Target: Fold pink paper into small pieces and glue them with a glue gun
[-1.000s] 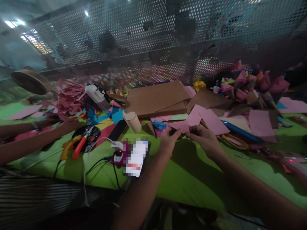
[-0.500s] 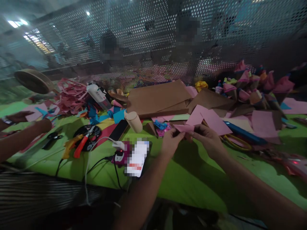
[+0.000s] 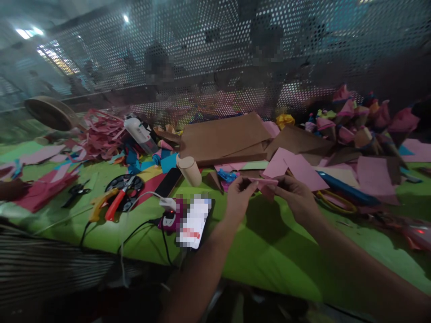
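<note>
A small folded piece of pink paper (image 3: 267, 187) is held above the green-covered table (image 3: 266, 255). My left hand (image 3: 239, 193) pinches its left end, and my right hand (image 3: 292, 193) grips its right end. Behind my left hand lies a crumpled blue and pink wrapper (image 3: 226, 176). Flat pink sheets (image 3: 305, 171) spread out just beyond my right hand. A cardboard tube (image 3: 189, 171) stands left of my left hand, and a lit phone (image 3: 195, 223) lies nearer, beside my left forearm.
At left are a yellow glue gun (image 3: 103, 204), red-handled pliers (image 3: 117, 199) and a purple power socket (image 3: 170, 220) with cables. Brown cardboard (image 3: 222, 139) lies at the back before a perforated screen (image 3: 208, 54). Blue and yellow tools (image 3: 346, 188) are at right. Another person's hand (image 3: 11, 189) is far left.
The pink paper has turned in my fingers and now shows a flap hanging down. At the far left, the other person's arms have drawn back mostly out of view.
</note>
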The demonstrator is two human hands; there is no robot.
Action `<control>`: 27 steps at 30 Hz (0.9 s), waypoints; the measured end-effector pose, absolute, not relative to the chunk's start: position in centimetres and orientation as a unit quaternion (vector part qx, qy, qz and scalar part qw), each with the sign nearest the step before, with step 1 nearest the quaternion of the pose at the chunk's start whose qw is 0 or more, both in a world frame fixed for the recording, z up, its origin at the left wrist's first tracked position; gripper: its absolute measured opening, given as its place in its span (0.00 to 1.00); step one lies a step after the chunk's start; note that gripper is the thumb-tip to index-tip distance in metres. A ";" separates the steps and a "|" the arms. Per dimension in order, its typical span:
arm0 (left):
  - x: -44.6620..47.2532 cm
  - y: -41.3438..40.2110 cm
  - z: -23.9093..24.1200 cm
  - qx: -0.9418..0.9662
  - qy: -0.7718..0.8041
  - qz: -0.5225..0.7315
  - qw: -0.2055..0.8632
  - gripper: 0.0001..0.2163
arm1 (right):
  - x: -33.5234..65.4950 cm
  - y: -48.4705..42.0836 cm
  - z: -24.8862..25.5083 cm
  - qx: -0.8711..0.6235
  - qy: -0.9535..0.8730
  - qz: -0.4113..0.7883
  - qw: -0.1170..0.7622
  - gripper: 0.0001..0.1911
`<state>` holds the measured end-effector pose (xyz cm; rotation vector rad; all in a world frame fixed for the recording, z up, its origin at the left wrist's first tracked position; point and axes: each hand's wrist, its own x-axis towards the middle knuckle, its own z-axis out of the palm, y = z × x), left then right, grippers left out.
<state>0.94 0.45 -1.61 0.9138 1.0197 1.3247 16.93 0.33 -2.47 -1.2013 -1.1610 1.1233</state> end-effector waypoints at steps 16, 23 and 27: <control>1.0 0.5 -1.2 0.335 0.440 0.591 0.586 0.16 | 16.7 0.2 -1.9 -0.502 -0.472 0.487 0.536 0.26; 0.9 0.4 -0.9 0.333 0.442 0.593 0.585 0.15 | 16.9 0.3 -2.4 -0.496 -0.487 0.479 0.536 0.24; 0.9 0.4 -0.8 0.332 0.442 0.595 0.583 0.14 | 16.9 0.3 -2.4 -0.500 -0.491 0.473 0.534 0.26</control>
